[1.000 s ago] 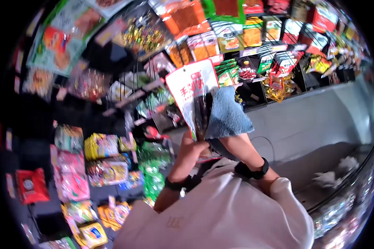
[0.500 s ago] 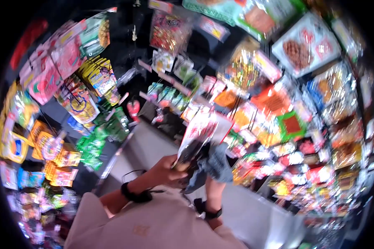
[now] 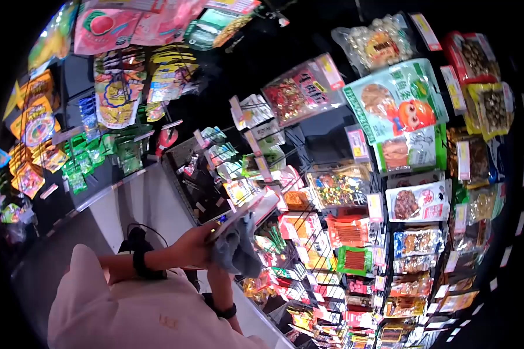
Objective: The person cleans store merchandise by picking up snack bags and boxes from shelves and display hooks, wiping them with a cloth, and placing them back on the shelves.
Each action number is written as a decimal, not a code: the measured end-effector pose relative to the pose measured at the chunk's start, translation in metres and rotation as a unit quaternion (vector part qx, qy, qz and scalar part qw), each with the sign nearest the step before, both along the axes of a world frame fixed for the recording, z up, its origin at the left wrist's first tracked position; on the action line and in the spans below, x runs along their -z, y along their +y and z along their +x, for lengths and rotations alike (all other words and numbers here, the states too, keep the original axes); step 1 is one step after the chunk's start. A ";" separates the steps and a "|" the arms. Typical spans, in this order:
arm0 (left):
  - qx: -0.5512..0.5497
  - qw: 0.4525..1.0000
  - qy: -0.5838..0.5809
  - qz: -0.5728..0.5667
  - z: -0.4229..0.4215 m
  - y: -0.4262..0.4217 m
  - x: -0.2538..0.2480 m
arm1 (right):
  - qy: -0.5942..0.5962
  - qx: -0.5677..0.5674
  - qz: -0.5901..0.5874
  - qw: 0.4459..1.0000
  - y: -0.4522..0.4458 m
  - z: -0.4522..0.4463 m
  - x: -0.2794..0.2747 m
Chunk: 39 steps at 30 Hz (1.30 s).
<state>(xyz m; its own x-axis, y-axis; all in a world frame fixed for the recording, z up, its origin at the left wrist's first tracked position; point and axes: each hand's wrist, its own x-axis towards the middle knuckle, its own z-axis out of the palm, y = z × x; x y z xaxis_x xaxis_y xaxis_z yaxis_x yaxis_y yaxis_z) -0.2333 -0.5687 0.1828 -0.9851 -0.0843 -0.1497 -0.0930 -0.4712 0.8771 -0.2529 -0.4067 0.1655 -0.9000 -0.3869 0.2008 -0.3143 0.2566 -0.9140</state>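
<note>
My left hand (image 3: 193, 246) is closed on the lower edge of a flat white packet (image 3: 243, 213) with some red on it, now seen almost edge-on. A grey-blue cloth (image 3: 237, 249) hangs against the packet and covers most of my right hand (image 3: 216, 276). The right fingers are hidden behind the folds, and the cloth looks gripped by that hand. Both hands are close together in front of my chest, each with a black band at the wrist.
Hanging snack bags fill the racks, among them a teal bag (image 3: 399, 102), a red meat-snack bag (image 3: 304, 90) and green packets (image 3: 82, 158). Price tags stick out on hooks. A dark tray (image 3: 186, 168) with small items stands beyond my hands, above a grey cabinet front (image 3: 148, 198).
My view has swung, so my hands appear further left and the racks look sharper. The packet has turned from showing its printed face to nearly edge-on. The cloth stays against it.
</note>
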 end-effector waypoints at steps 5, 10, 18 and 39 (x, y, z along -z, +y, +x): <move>0.016 0.994 0.041 -0.104 0.020 -0.017 0.002 | -0.025 -0.010 -0.020 0.999 -0.006 -0.006 -0.021; 0.047 0.989 0.109 0.084 0.039 -0.022 -0.013 | -0.143 -0.024 -0.144 0.979 -0.021 -0.022 -0.041; -0.073 0.991 0.044 0.103 0.023 0.007 0.029 | -0.114 -0.033 -0.021 0.993 0.016 -0.022 0.001; 0.192 0.967 -0.078 -0.150 -0.095 0.028 0.119 | -0.312 0.123 -0.149 0.930 0.095 -0.057 0.027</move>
<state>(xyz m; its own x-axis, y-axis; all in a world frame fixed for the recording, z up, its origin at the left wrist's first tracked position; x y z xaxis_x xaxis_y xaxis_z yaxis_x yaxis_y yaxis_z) -0.3278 -0.5407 0.0642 -0.9197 0.2205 -0.3250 -0.3530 -0.1013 0.9301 -0.3095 -0.3116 0.1387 -0.9311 -0.1643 -0.3258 0.3369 -0.0444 -0.9405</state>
